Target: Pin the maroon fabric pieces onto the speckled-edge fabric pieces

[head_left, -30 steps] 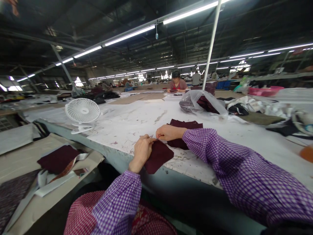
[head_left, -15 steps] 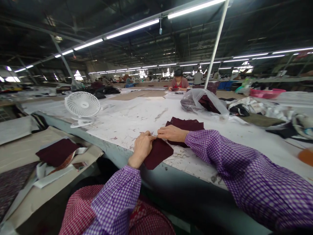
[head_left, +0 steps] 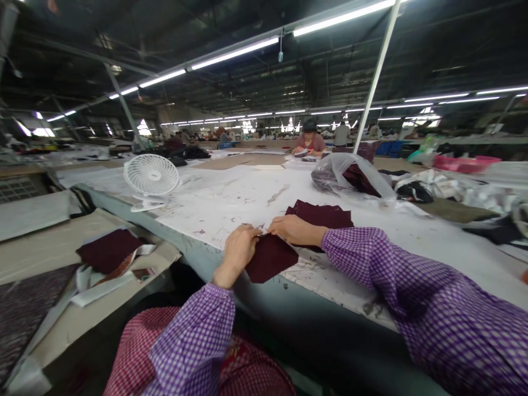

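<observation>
Head view: the cloth lies at the table's near edge, bodyward of both hands' fingertips, its long axis unclear. The left hand, nearer, bends over its left end, fingers closed on it. The right hand reaches in, fingertips together at the far edge; whether they pinch cannot be told.

before me i have a long table, its white top marked with stains, its near edge running slantwise past me. a beige-topped surface stands beside that edge on my left. toward the far edge i see a pale pole, bright windows in the distance and, overhead, lit tube lights under a dark roof.
</observation>
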A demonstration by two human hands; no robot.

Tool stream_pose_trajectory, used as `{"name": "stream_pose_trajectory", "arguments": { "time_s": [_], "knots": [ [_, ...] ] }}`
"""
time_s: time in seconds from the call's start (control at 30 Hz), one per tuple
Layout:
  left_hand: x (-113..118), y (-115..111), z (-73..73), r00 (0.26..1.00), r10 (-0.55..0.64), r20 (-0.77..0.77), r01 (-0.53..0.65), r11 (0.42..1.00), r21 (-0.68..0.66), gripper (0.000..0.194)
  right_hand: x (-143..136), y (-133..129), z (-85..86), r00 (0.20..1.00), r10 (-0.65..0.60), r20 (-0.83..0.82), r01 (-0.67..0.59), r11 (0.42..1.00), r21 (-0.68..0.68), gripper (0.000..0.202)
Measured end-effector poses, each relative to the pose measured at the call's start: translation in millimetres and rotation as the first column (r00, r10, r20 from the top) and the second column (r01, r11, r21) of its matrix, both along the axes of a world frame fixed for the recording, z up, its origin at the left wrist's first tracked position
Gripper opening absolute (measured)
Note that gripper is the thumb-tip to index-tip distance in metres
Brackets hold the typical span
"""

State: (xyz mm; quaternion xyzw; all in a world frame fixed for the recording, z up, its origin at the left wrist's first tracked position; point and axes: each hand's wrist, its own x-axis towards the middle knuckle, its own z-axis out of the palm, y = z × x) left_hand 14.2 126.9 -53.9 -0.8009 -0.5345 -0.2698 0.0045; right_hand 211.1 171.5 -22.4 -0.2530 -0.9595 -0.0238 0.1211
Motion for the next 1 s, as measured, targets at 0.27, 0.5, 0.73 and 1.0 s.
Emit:
{"name": "stream_pose_trajectory", "arguments": {
  "time_s": [0.27, 0.5, 0.73, 1.0],
  "knots": [
    [-38, -12, -11.6, 0.998, -0.052, 0.035, 0.048, 0.994, 0.096, 0.024, 2, -3, 10.0, 0.986, 0.04, 0.16, -0.042, 0.999, 0.004, 0.029],
    [-41, -11, -11.8, 0.998, -0.062, -0.014, 0.063, 0.992, 0.109, 0.029, -6, -12, 18.7, 0.932, -0.001, 0.364, -0.029, 0.997, 0.078, 0.036],
    [-40, -17, -11.1, 0.987, -0.029, -0.159, 0.06, 0.979, 0.193, 0.029, -28, -22, 30.7, 0.84, -0.085, 0.536, 0.012, 0.99, 0.138, 0.051],
    [-54, -10, -19.5, 0.932, -0.133, 0.336, 0.114, 0.991, 0.076, 0.019, -48, -25, 50.5, 0.755, -0.037, 0.655, -0.051, 0.992, 0.114, 0.062]
  ]
}}
